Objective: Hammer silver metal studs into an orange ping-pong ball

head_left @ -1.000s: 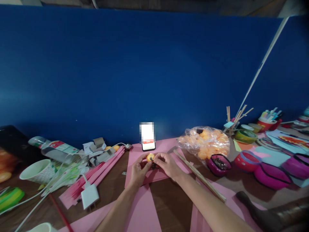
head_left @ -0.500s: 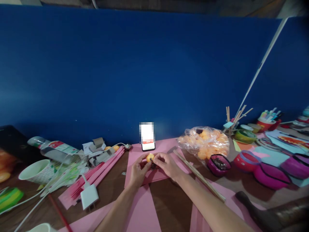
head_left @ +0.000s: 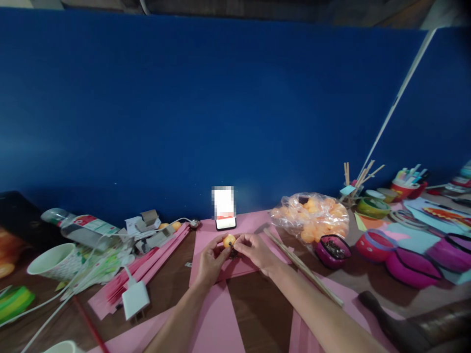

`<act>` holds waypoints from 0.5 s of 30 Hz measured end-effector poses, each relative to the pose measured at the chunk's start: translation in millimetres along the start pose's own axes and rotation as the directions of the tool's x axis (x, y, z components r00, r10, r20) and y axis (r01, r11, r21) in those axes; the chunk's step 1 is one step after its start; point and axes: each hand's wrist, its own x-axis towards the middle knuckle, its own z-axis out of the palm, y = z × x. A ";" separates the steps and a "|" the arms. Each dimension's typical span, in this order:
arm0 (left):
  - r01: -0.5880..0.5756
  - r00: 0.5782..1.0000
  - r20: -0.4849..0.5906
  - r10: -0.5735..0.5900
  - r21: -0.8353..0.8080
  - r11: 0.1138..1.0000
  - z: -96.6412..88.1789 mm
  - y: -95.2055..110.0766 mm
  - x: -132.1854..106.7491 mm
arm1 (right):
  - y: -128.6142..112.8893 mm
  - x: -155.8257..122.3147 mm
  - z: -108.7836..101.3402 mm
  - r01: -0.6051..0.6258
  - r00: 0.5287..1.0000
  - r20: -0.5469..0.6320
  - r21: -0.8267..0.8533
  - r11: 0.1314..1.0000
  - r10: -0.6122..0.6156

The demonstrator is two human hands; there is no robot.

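A small orange ball point(head_left: 228, 240) is pinched between the fingertips of my left hand point(head_left: 209, 261) and my right hand point(head_left: 253, 250), just above a pink paper sheet point(head_left: 215, 233) on the brown table. A small dark piece point(head_left: 233, 254) sits just under the ball, between my fingers. Behind them a phone point(head_left: 224, 209) stands upright against the blue wall.
A plastic bag of orange balls point(head_left: 312, 218) lies to the right, with a magenta bowl of dark bits point(head_left: 333, 250) and wooden sticks point(head_left: 303, 267) beside it. Further right are coloured bowls point(head_left: 408, 267). On the left lie pink strips point(head_left: 147, 267), a white charger point(head_left: 135, 298), a white cup point(head_left: 55, 260) and a bottle point(head_left: 79, 225).
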 end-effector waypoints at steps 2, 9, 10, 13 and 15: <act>-0.005 1.000 0.000 0.005 0.004 1.000 0.1 -0.1 0.1 | -2.0 -0.2 -0.1 -0.038 0.999 0.011 0.049 0.998 0.038; 0.001 1.000 0.004 -0.001 0.024 1.000 -0.8 0.2 -0.2 | -3.5 -1.1 0.6 -0.100 0.995 -0.016 0.122 0.988 0.102; 0.001 1.000 0.008 -0.001 0.019 1.000 -1.1 -0.2 -0.1 | -3.3 -1.1 0.8 -0.104 0.994 -0.020 0.130 0.986 0.108; 0.005 1.000 0.012 -0.005 -0.006 1.000 -1.4 -1.6 0.2 | -3.0 -1.3 1.2 -0.109 0.993 -0.024 0.149 0.983 0.114; 0.009 1.000 0.008 -0.009 -0.015 1.000 -1.3 -1.9 0.4 | -3.0 -1.5 1.4 -0.108 0.993 -0.025 0.152 0.982 0.114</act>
